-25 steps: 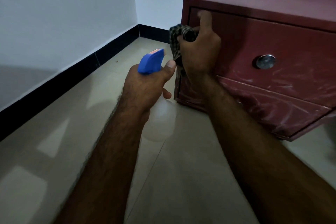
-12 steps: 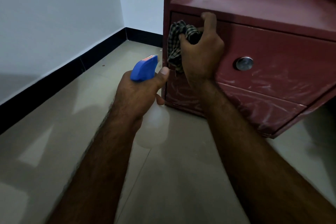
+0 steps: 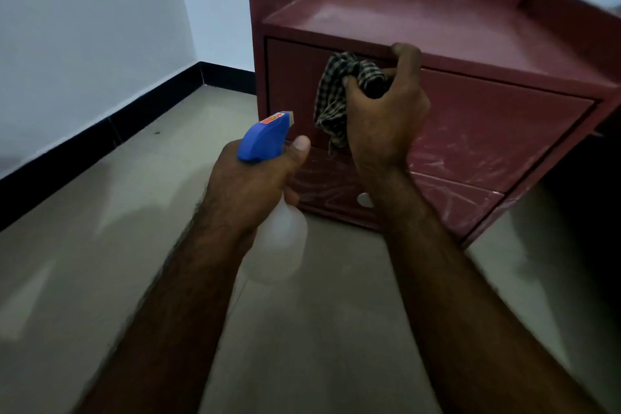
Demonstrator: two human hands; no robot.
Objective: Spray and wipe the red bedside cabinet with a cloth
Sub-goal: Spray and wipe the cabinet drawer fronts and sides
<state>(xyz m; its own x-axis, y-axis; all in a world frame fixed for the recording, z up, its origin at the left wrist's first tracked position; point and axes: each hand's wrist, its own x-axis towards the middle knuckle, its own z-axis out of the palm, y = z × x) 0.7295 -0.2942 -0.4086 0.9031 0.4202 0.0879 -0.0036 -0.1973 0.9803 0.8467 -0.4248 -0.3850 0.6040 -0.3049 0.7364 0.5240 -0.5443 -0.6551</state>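
Note:
The red bedside cabinet (image 3: 470, 44) stands on the floor against the white wall, two drawers facing me, their fronts streaked with pale smears. My right hand (image 3: 386, 118) presses a bunched checked cloth (image 3: 336, 94) against the upper drawer front, near its top edge, and covers the upper knob. My left hand (image 3: 255, 185) holds a spray bottle (image 3: 265, 138) with a blue trigger head and a clear body, nozzle toward the cabinet's lower left front. A round knob (image 3: 363, 200) on the lower drawer shows between my arms.
A beige tiled floor (image 3: 100, 228) spreads to the left and in front. White walls (image 3: 84, 27) with a black skirting strip (image 3: 111, 131) meet in a corner left of the cabinet. A dark shape (image 3: 598, 178) borders the cabinet on the right.
My right hand with the cloth has moved right along the upper drawer front, from its left edge to its middle, and now hides the upper knob. The view has shifted up and right.

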